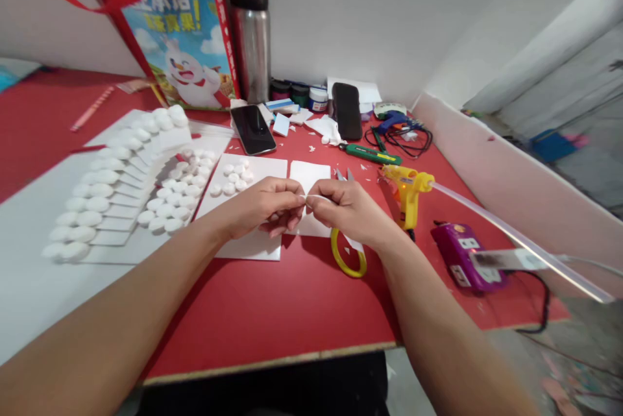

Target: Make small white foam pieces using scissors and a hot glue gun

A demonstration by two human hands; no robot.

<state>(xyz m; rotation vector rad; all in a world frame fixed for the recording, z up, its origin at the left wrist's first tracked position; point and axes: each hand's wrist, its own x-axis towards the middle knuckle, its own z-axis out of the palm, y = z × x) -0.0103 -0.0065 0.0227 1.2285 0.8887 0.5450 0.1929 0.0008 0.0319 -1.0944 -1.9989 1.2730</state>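
Over the middle of the red table, my left hand [280, 206] and my right hand [343, 206] meet, thumbs and fingertips pinched together. A thin white strip [317, 196], seemingly paper, runs between the two pinches; most of it is hidden by the fingers. Behind and below the hands lie a blank white card [310, 172] and a white board [256, 248] bearing several small white discs [237, 176]. Under my right hand are scissors with a yellow handle [349, 271], their blade tips showing beyond the knuckles. A white scrap [353, 244] overlaps the handle.
White pieces with paired round tops [100, 203] stand in a curved row on the left, beside a cluster of white discs [168, 208]. A yellow glue gun [406, 189], purple power strip [470, 257] and green cutter [372, 154] lie right. Phones, a steel flask [253, 46] and bag [189, 46] are behind.
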